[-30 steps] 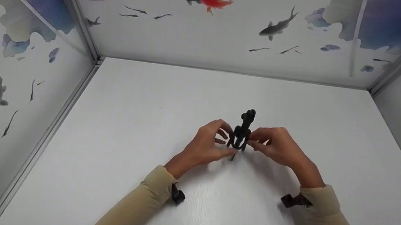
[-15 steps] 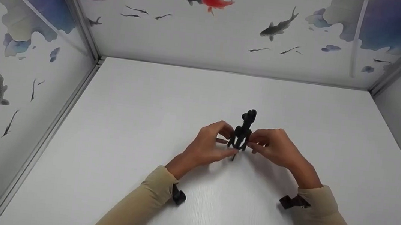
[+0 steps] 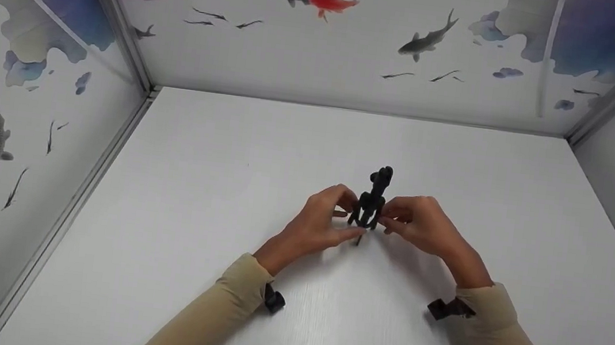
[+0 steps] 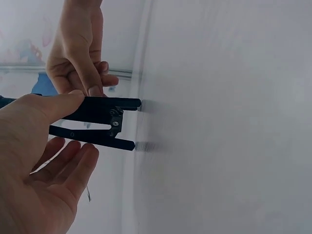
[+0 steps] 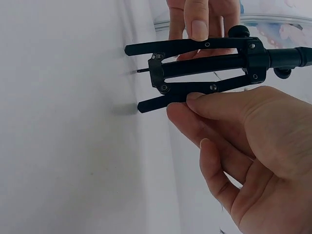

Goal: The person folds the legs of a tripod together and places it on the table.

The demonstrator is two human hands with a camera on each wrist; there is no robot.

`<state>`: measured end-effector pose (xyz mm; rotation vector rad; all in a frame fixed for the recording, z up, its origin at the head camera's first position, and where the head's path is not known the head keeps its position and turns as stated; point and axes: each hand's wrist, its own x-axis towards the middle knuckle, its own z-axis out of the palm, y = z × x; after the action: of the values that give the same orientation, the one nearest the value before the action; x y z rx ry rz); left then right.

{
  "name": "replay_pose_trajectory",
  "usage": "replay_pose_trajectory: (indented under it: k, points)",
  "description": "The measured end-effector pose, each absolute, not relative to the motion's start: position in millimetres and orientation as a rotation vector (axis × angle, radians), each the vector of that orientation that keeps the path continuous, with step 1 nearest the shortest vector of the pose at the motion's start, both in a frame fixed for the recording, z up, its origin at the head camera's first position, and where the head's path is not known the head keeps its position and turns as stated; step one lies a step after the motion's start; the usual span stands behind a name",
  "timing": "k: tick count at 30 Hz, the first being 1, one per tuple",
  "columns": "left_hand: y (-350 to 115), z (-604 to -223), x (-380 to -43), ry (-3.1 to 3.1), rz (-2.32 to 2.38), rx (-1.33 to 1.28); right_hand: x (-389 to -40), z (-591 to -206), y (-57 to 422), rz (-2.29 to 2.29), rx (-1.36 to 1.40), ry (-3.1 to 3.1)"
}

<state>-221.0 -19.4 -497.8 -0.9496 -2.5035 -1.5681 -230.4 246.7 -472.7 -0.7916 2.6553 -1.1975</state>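
A small black tripod (image 3: 377, 189) stands upright on the white table between both hands, its legs only slightly spread. My left hand (image 3: 311, 219) holds it from the left. In the left wrist view, that thumb (image 4: 66, 105) lies along one tripod leg (image 4: 112, 102), while the other fingers curve beside another leg. On the opposite side, my right hand (image 3: 429, 224) pinches a leg (image 5: 175, 100) between thumb and forefinger, with the remaining fingers loosely curled below. The right wrist view shows the hinged braces, a thin rod at the lower end and side knobs (image 5: 239, 31).
The white tabletop (image 3: 229, 146) is bounded by a left panel (image 3: 35, 176) and a back panel (image 3: 319, 69), both printed with fish and petals. Grey metal framing (image 3: 122, 18) joins them. Small black devices (image 3: 274, 299) hang at both wrists.
The left fingers have closed in a little toward the tripod. The right wrist has shifted very slightly left; the tripod stays in place.
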Motion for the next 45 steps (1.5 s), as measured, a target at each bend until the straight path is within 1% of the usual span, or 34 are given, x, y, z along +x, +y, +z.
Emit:
replay_pose_trajectory:
  k: [4,12,27,33,36,41,45]
  points:
    - [-21,-501,-222,-2.539,-1.567,-0.947,-232,-477,248,-1.165,-0.791,2.67]
    - [-18,-501,-219,-2.581,-1.584,-1.051,-233,-483,247,-1.17,-0.818,2.651]
    - [-16,-499,-220,-2.535,-1.648,-1.043,-232,-482,244,-1.182,-0.78,2.656]
    - [-19,-497,-221,-2.518,-1.639,-1.066,-233,-484,246,-1.137,-0.819,2.686]
    - [-23,-492,-221,-2.554,-1.555,-1.005,-233,-485,246,-1.085,-0.837,2.719]
    - [-29,-478,-220,-2.602,-1.464,-0.798,-233,-487,246,-1.053,-0.86,2.733]
    - [-27,-470,-219,-2.45,-1.518,-0.787,-234,-490,246,-1.071,-0.883,2.722]
